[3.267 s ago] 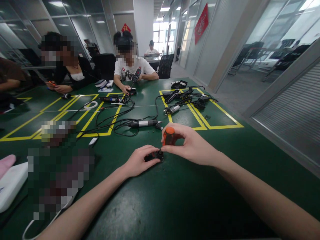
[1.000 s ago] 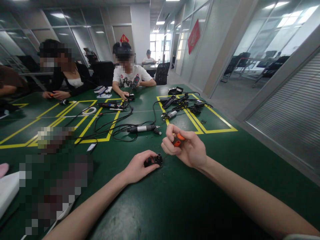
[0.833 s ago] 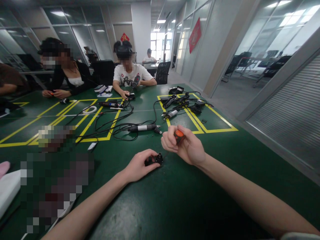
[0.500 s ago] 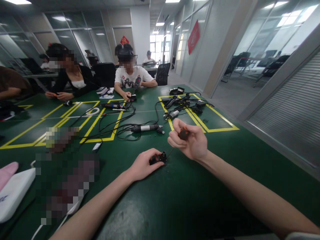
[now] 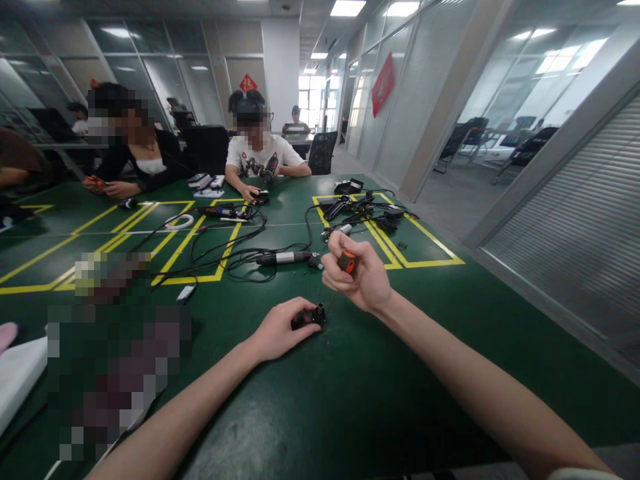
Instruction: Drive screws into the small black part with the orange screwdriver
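My right hand is closed around the orange and dark handle of a screwdriver. Its thin shaft slants down and left to a small black part on the green table. My left hand grips that part from the left, thumb in front and fingers behind, pressing it on the tabletop. A short round post stands up from the part. The shaft's tip is at the part's right edge; whether it sits in a screw is too small to tell.
Beyond my hands lies a corded tool with a silver band, its black cables looping leftward. More black tools and cables are heaped inside yellow tape at the back right. A white box stands at left. Co-workers sit across the table.
The whole view has shifted slightly, so things appear further left. The screwdriver handle has turned in my right hand, showing more orange. My left hand keeps its hold on the black part.
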Motion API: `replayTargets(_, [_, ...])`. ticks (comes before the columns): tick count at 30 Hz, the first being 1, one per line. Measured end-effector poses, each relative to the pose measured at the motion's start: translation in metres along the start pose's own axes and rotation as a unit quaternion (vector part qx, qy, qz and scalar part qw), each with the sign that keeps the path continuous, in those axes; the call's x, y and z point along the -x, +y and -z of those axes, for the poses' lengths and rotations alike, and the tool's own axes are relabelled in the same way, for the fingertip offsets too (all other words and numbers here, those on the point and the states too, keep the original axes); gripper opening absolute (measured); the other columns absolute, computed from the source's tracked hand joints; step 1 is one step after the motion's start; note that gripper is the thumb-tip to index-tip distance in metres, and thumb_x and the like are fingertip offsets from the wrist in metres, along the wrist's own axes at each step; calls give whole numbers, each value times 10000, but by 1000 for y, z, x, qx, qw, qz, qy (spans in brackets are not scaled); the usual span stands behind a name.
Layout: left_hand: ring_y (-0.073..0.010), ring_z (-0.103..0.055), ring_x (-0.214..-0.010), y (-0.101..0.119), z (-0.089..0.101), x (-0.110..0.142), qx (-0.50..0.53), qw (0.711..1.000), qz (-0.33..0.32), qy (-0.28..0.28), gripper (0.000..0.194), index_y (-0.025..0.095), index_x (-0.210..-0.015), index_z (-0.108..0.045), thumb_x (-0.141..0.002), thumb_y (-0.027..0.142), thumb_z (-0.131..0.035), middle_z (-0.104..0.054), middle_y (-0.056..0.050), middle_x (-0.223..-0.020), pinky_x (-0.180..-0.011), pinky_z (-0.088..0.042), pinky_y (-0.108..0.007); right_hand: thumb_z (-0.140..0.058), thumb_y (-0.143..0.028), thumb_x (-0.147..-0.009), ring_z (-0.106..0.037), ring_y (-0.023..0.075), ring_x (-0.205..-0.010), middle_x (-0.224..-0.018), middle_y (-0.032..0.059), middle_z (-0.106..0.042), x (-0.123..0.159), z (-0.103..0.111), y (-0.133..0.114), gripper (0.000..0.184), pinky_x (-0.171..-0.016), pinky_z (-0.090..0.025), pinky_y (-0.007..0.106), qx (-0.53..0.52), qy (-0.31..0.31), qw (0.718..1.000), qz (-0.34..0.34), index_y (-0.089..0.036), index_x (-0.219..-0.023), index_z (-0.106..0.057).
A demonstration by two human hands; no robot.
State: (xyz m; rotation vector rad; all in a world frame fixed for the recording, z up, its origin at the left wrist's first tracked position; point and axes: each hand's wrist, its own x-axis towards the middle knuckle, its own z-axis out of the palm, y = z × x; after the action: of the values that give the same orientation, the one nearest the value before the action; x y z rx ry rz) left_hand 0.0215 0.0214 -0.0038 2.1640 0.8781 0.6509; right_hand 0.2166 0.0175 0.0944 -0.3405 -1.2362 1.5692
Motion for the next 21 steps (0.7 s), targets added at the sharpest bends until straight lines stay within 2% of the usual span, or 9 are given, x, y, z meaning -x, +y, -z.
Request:
replayTargets(5, [-161,-603,-794,1,-1,-1,-9,1000,0,2,191,194,-1067,-694,-917,309,-719,-695,-22,-948,-726,-476,-269,-613,-396,-931,-337,87,-427,-548,-68,-497,-1,-6,0,260,-440,-282,204,21,14,1000,17,-219,-769,-514])
replayTargets(7, [-158,-603,-792,1,-1,-1,-12,1000,-2,3,195,190,-1075,-697,-914,297,-727,-695,-23,-950,-724,-477,-264,-617,-392,-940,-298,81,-435,-521,-76,-438,-2,-6,-2,301,-442,-264,198,8,14,1000,-5,-209,-725,-514])
replayTargets(10, [-158,-608,-794,0,-1,-1,-10,1000,-2,6,200,189,-1082,-703,-912,289,-733,-698,-23,-954,-721,-478,-259,-594,-414,-955,-154,66,-427,-488,-108,-292,-2,-5,-3,380,-423,-188,192,-19,8,999,-26,-212,-664,-455])
replayTargets(13, [-161,-611,-797,0,-2,0,-6,1000,-2,6,202,192,-1082,-708,-910,293,-735,-699,-21,-948,-718,-477,-258,-587,-419,-926,-117,69,-429,-485,-120,-275,-1,-6,-1,305,-424,-186,190,-21,6,1000,-9,-226,-728,-459])
replayTargets(17, [-157,-604,-787,0,-2,0,-1,1000,-3,6,204,189,-1092,-714,-912,283,-732,-696,-19,-940,-720,-475,-259,-600,-339,-892,-172,72,-421,-504,-109,-394,3,-10,1,193,-409,-179,177,1,16,1000,14,-234,-794,-470])
replayTargets(21, [-158,-607,-796,1,-2,0,-6,1000,-1,6,214,194,-1104,-714,-914,292,-728,-708,-27,-968,-733,-485,-265,-620,-374,-920,-350,80,-432,-603,-51,-533,3,-14,1,240,-414,-262,198,47,39,997,39,-211,-773,-525])
